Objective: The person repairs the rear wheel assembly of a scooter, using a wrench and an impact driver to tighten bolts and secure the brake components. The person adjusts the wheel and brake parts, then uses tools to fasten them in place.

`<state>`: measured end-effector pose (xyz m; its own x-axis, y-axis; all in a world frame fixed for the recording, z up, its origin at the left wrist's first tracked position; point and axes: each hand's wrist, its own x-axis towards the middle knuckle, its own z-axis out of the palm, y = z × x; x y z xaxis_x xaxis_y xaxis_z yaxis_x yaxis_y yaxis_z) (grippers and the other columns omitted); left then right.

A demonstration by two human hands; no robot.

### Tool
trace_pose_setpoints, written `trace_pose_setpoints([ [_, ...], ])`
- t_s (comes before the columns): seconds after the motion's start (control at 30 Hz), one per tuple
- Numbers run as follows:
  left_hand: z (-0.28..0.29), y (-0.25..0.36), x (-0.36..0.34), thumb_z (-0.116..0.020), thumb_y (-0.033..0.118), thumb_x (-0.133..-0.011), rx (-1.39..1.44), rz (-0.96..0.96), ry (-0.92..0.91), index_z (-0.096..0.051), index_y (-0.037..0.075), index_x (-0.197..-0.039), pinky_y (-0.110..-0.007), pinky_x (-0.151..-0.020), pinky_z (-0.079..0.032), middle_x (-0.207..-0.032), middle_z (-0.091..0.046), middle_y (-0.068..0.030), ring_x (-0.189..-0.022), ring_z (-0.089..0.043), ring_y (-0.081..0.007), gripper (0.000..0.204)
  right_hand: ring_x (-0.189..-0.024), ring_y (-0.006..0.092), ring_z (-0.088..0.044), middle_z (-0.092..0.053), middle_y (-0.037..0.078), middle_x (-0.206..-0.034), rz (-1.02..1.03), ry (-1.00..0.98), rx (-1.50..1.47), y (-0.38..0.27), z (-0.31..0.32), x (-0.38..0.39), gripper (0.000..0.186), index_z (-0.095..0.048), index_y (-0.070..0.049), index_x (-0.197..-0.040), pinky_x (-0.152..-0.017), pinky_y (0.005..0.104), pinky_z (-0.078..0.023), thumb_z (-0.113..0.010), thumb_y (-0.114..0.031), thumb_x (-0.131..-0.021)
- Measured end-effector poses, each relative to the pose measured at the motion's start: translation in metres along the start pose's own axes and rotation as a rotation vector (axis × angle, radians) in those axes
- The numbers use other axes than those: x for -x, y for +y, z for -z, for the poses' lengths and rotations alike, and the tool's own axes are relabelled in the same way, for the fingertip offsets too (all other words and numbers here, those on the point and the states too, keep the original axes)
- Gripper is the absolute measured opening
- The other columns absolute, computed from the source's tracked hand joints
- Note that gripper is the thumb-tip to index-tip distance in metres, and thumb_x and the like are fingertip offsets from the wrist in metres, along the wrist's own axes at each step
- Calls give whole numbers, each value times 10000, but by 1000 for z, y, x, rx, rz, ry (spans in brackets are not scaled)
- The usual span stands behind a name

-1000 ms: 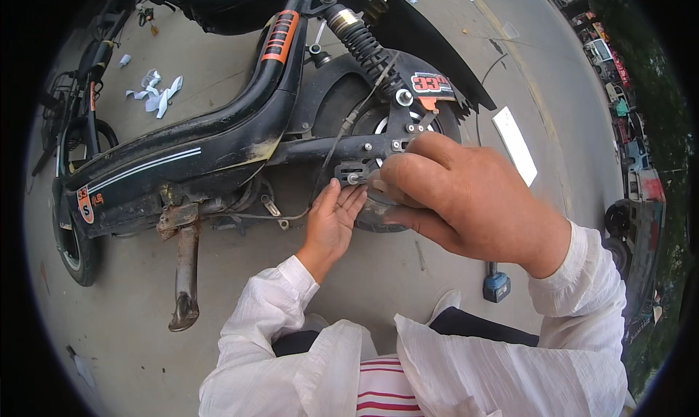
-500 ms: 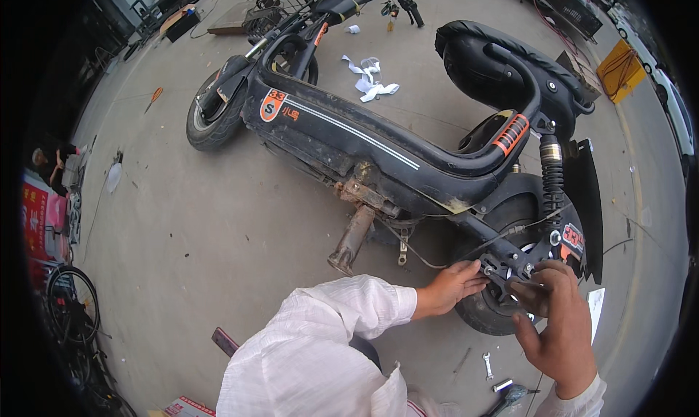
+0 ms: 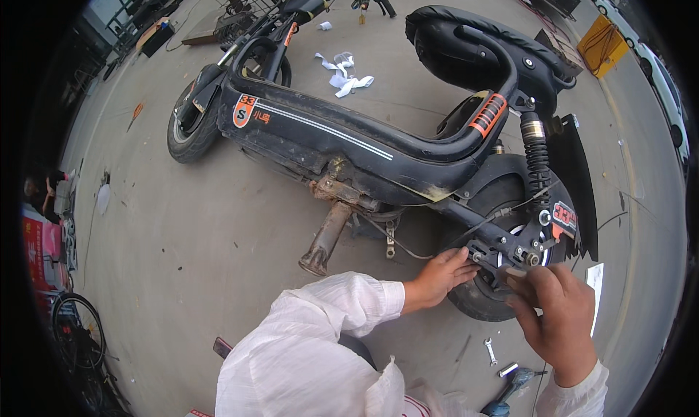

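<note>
A black electric scooter [image 3: 313, 133] lies on its side, rear wheel [image 3: 477, 304] at the right. Beside the axle, my left hand [image 3: 442, 277] touches a slotted metal bracket [image 3: 483, 255], fingers extended. My right hand [image 3: 557, 315] is just below and right of the axle nut [image 3: 532, 259], fingers curled; whatever is between them is hidden. The shock absorber [image 3: 536, 159] rises above the hub, with a black fender [image 3: 575, 177] beside it. Below the wheel lie a wrench [image 3: 491, 351], a metal socket [image 3: 508, 370] and a power tool [image 3: 513, 391].
White scraps [image 3: 342, 75] lie beyond the scooter; a white board [image 3: 594, 297] is right of my hand. A yellow box [image 3: 604, 47] stands at back right. Bicycles [image 3: 76, 337] and a person [image 3: 47, 191] are at the left edge, parked cars [image 3: 659, 97] at far right.
My view has swung left since a second ago, bringing the whole scooter into sight. My left hand stays at the bracket; my right hand keeps near the axle with its fingers shifting.
</note>
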<state>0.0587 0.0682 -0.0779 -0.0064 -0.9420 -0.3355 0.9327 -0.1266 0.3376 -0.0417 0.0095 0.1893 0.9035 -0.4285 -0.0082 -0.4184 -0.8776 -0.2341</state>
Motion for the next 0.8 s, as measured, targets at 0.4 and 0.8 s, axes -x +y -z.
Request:
trace_pose_setpoints([
  [0.4, 4, 15, 10, -446, 355, -1010, -7, 39, -28, -503, 25, -1224, -377, -1056, -396, -1246, -554, -121, -1199, -516, -215, 396, -719, 276, -626, -591, 88, -905, -91, -230, 86, -10, 13, -11, 356, -574, -68, -1035, -603, 355, -496, -752, -147, -737],
  [0.8, 2, 15, 11, -441, 321, -1016, -6, 39, 11, -536, 52, -1173, -370, -1018, -426, -1194, -591, -92, -1151, -548, -209, 325, -739, 262, -627, -568, 86, -893, 20, 49, -21, -9, 5, -17, 392, -551, -65, -1058, -597, 349, -512, -736, -195, -738],
])
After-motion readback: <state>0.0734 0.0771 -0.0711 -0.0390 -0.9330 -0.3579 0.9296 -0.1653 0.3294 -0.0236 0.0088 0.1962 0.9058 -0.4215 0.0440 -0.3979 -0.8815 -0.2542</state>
